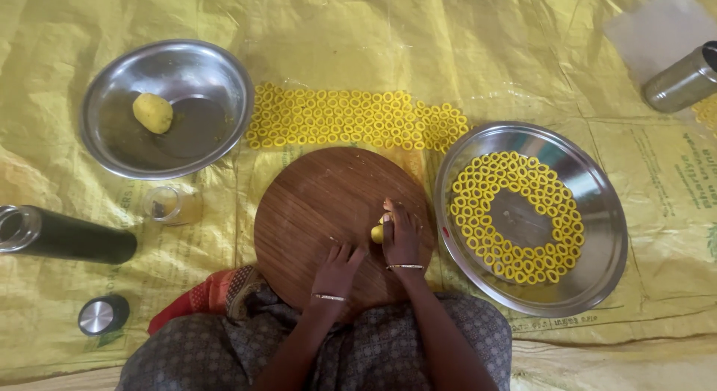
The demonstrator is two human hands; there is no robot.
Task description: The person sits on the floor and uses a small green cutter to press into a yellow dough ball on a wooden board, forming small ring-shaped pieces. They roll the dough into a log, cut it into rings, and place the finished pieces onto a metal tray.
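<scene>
While right hand [403, 238] presses small yellow dough piece [378, 233] on round wooden board [321, 204], fingers closed over it, left hand [337, 268] rests flat, released, steadying board. Advice: keep pressure even, thickness uniform, board steady. Finished rings [478, 183] line steel plate [597, 264]; dough ball [152, 112] in bowl [216, 70].

Floor covered with a yellow plastic sheet [478, 40], set with kitchen things.

On the sheet lie a round wooden board [314, 204] in the middle, a steel bowl [216, 77] at upper left, and a wide steel plate [597, 234] at right. Rows of yellow dough rings [351, 118] sit directly on the sheet between bowl and plate. A dark flask [67, 238], its cap [101, 316] and a small glass jar [172, 204] lie at left; a steel container [683, 81] at upper right.
</scene>
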